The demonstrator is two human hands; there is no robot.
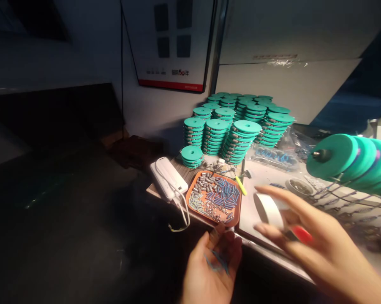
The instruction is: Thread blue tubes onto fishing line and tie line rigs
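Tape (268,209) x1 in R hand (323,253), tray (240,207) x1

stacked discs (238,131): teal green. discs threaded on a rod (352,158), at right: the same teal. tray (188,195): orange-brown, its small components grouped by colour, grey pieces (208,181), blue pieces (224,195) and pale silvery pieces (209,207). power bank (167,177) and its cable (184,211): white. tool handle (241,185): yellow-green. roll (269,209) in the right hand (323,253): white, with a blurred red object (302,234) beside it. slender pieces (217,259) on the left hand (209,272): blue. wall poster (197,42): white, with dark rectangles and a red lower band.
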